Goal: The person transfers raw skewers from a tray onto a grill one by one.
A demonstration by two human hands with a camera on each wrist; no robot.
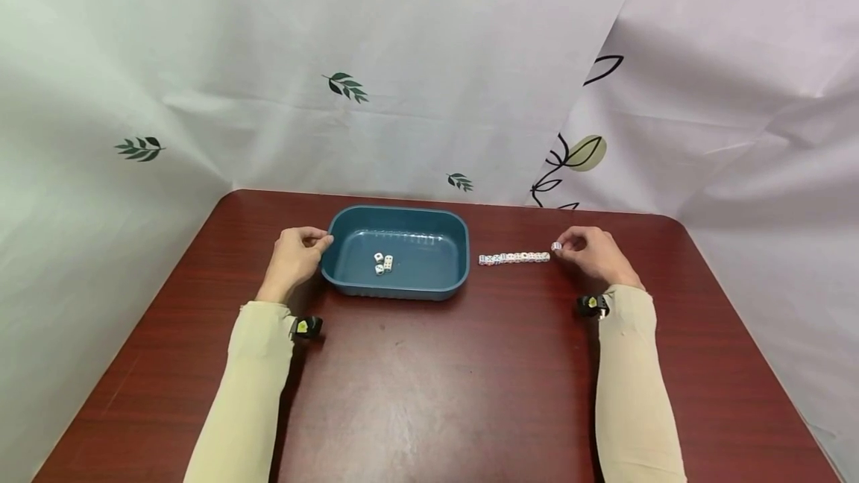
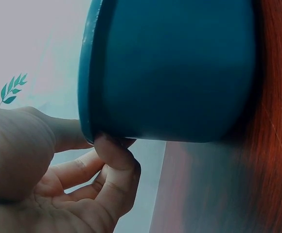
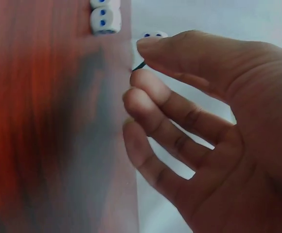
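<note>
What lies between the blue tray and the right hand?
In the head view, a row of dice lies on the table between the tray and the right hand, which pinches another die.

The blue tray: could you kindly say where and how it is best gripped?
The blue tray is probably best pinched at its left rim, coming from outside, where the left hand is, since that lip stands raised above the table.

Right wrist view: held die [image 3: 156, 35] mostly hidden behind thumb [image 3: 180, 52].
</note>
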